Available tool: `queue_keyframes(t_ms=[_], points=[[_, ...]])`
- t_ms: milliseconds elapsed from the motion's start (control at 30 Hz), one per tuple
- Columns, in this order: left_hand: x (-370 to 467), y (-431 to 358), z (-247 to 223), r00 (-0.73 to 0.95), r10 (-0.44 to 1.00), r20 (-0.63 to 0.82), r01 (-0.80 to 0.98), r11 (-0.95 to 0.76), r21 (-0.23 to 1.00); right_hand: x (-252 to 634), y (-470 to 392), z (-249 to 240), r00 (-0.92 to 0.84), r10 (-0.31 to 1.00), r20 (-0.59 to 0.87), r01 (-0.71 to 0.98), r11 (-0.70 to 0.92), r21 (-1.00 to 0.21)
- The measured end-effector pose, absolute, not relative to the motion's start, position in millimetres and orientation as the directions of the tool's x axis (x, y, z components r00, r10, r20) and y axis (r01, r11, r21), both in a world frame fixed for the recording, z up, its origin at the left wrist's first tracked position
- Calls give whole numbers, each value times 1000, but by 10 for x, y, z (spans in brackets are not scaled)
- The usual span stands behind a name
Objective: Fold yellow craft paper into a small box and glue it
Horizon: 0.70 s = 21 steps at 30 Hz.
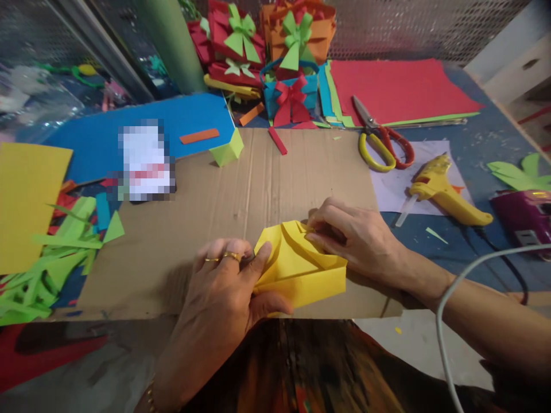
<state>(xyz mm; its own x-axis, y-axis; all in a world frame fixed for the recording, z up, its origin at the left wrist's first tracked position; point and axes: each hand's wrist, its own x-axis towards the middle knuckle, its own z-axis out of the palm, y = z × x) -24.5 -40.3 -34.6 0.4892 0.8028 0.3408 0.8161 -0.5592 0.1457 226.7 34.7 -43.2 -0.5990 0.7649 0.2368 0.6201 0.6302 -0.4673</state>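
Pressing down on a half-folded yellow paper piece [301, 268], both hands work near the front edge of the cardboard sheet [206, 201] that covers the middle of the worktop. The left hand [224, 292] is clamped on the piece's left side, thumb on top and palm beneath its near corner; the right hand [353, 236] pinches a raised flap at the far right corner between fingertips and thumb.

As a judgement: the folds look springy, so if either hand eases off, the flaps could pop open and the crease would wander. The piece sits so near the cardboard's front edge that a hard push could slide it off toward the lap. A white cable [447, 298] arcs over the right forearm and might drag on that wrist.

Along the far edge lie red paper sheets [400, 86] at the right, a blue sheet [142, 123] at the left, and between them a cluster of paper gift boxes with bows [275, 51]. A large yellow sheet [26, 201] and green scraps [47, 264] crowd the left edge. Right of the cardboard rest a yellow glue gun [443, 189], well apart from the hands, and scissors [379, 140] at the far right corner of the cardboard. A small green paper cube [228, 149] stands at its far edge. Nothing lies between the hands and the piece.
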Motion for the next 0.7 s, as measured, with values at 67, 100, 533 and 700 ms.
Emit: queue_keyframes(t_ms=[67, 100, 533, 700], points=[[-245, -405, -348, 491, 799, 346, 814, -563, 145, 2265, 353, -453, -614, 749, 250, 629, 655, -419], [-245, -407, -348, 492, 799, 346, 814, -563, 144, 2263, 354, -462, -620, 744, 251, 635, 663, -396], [-223, -439, -363, 459, 825, 329, 835, -527, 156, 2234, 301, -465, -657, 710, 256, 621, 701, -350], [-231, -427, -366, 474, 814, 337, 830, -541, 139, 2257, 304, -482, -689, 679, 255, 596, 730, -334]])
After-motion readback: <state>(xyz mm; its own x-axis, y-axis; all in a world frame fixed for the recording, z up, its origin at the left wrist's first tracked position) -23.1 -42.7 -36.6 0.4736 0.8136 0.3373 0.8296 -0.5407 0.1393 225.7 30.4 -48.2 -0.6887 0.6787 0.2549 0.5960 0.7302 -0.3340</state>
